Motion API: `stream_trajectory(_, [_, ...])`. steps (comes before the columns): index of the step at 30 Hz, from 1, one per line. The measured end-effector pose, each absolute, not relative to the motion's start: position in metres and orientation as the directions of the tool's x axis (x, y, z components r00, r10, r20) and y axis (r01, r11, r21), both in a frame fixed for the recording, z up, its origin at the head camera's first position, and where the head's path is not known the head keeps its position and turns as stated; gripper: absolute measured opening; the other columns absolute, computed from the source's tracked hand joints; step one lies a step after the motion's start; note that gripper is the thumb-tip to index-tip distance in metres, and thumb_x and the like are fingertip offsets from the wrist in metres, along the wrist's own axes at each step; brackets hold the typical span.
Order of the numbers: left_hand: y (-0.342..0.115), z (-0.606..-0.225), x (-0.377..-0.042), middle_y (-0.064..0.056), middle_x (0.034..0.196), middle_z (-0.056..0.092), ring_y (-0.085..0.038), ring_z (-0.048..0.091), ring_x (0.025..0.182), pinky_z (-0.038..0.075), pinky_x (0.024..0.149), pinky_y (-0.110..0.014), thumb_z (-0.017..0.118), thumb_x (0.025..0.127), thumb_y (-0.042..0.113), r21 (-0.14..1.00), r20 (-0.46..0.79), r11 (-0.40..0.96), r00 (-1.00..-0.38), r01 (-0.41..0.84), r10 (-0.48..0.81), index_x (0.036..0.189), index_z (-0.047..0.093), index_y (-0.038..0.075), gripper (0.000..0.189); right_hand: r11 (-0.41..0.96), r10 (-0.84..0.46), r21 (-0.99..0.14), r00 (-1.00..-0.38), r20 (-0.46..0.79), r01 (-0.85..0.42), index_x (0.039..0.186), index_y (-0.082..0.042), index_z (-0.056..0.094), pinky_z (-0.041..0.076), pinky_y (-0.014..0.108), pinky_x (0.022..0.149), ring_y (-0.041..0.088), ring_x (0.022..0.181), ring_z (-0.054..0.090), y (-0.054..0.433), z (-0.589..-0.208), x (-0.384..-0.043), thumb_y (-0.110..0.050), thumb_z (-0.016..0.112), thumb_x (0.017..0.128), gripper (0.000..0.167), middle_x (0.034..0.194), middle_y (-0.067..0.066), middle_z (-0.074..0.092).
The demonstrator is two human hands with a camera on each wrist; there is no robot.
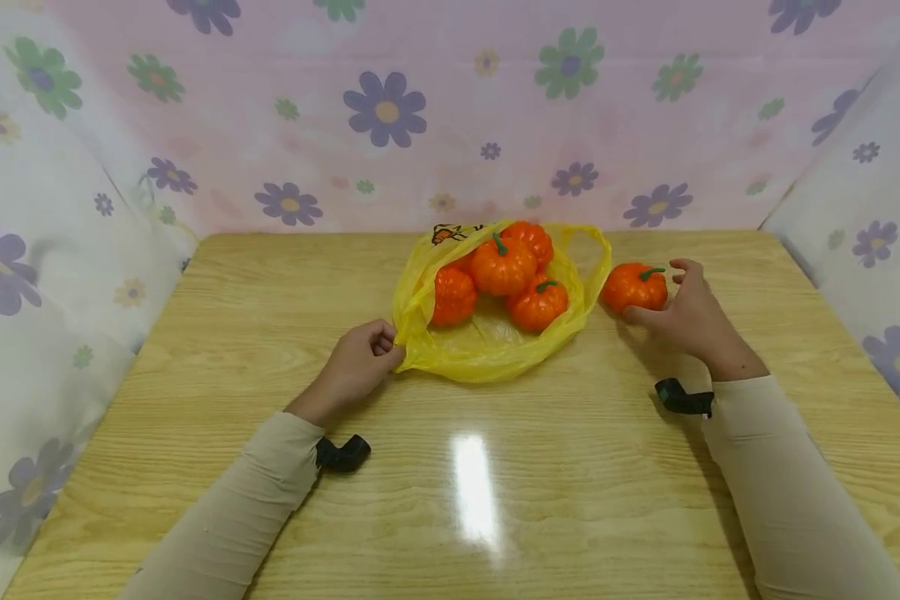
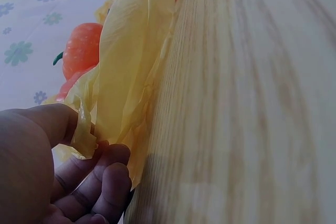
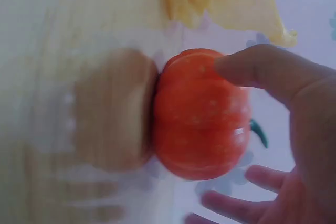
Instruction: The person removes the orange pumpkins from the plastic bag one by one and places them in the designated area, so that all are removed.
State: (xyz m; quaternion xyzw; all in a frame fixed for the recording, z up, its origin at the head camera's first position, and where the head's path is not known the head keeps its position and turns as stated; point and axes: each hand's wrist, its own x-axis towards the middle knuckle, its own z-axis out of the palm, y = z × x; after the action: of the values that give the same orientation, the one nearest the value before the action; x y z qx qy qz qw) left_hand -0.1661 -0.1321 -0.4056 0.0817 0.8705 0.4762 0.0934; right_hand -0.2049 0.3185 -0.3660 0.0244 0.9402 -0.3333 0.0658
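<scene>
A yellow plastic bag [image 1: 461, 367] lies on the table with its mouth spread, and several orange toy pumpkins [image 1: 504, 265] with green stems are inside. My left hand [image 1: 356, 367] pinches the bag's near left edge between thumb and fingers; the left wrist view shows the bunched film [image 2: 84, 135] in that grip. Right of the bag, one more toy pumpkin [image 1: 633, 287] sits on the table. Around its right side my right hand [image 1: 693, 317] is spread, thumb at the near side. In the right wrist view the thumb overlaps this pumpkin [image 3: 202, 119], while the other fingers stand apart from it.
The wooden table [image 1: 270, 283] ends at a flowered cloth backdrop [image 1: 450, 125] behind and at the sides. A bag handle loop [image 1: 603, 250] reaches close to the loose pumpkin. Both wrists carry a black camera mount [image 1: 343, 454].
</scene>
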Motion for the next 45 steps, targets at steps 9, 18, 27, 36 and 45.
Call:
stream_trajectory(9, [-0.132,-0.405,-0.164,-0.006,0.089,0.061,-0.019,0.054,0.078,0.047,0.073,-0.029,0.062,0.092,0.016,0.846,-0.082,0.531,-0.97,0.053,0.229,0.097,0.061,0.007,0.01,0.757,0.0,-0.649,-0.993,0.115,-0.075,0.16,-0.01,0.007,0.019,0.077,0.107,0.049,0.15,0.001,0.293,-0.355,-0.191,-0.034,0.054,0.097,0.081,0.165,0.021,0.0])
stream_trajectory(18, [-0.131,-0.407,-0.165,-0.007,0.089,0.061,-0.019,0.055,0.077,0.049,0.071,-0.029,0.061,0.092,0.016,0.845,-0.079,0.532,-0.972,0.053,0.223,0.098,0.061,0.007,0.011,0.738,-0.122,-0.621,-0.957,0.263,-0.265,0.151,-0.006,0.035,0.024,0.073,0.11,0.043,0.15,0.013,0.25,-0.358,-0.181,-0.025,0.062,0.096,0.065,0.162,0.018,0.017])
stream_trajectory(27, [-0.13,-0.408,-0.164,-0.007,0.089,0.061,-0.019,0.055,0.076,0.049,0.07,-0.029,0.061,0.092,0.015,0.848,-0.087,0.527,-0.97,0.047,0.226,0.098,0.061,0.006,0.01,0.748,-0.199,-0.56,-0.925,0.324,-0.357,0.152,-0.01,0.037,0.026,0.069,0.111,0.041,0.149,0.02,0.227,-0.365,-0.184,-0.029,0.066,0.094,0.068,0.16,0.019,0.025])
stream_trajectory(36, [-0.13,-0.407,-0.163,-0.007,0.089,0.061,-0.018,0.054,0.076,0.048,0.07,-0.028,0.061,0.094,0.015,0.847,-0.087,0.53,-0.971,0.045,0.222,0.097,0.061,0.006,0.01,0.746,-0.249,-0.507,-0.886,0.39,-0.433,0.152,-0.009,0.038,0.029,0.068,0.111,0.041,0.149,0.02,0.207,-0.361,-0.189,-0.025,0.069,0.093,0.068,0.16,0.019,0.025])
stream_trajectory(45, [-0.13,-0.407,-0.164,-0.006,0.088,0.061,-0.018,0.055,0.076,0.048,0.071,-0.028,0.061,0.093,0.015,0.844,-0.078,0.533,-0.97,0.058,0.229,0.096,0.061,0.006,0.009,0.756,-0.279,-0.519,-0.914,0.294,-0.398,0.157,-0.013,0.028,0.035,0.062,0.111,0.038,0.15,0.02,0.191,-0.363,-0.195,-0.035,0.069,0.094,0.079,0.163,0.015,0.022])
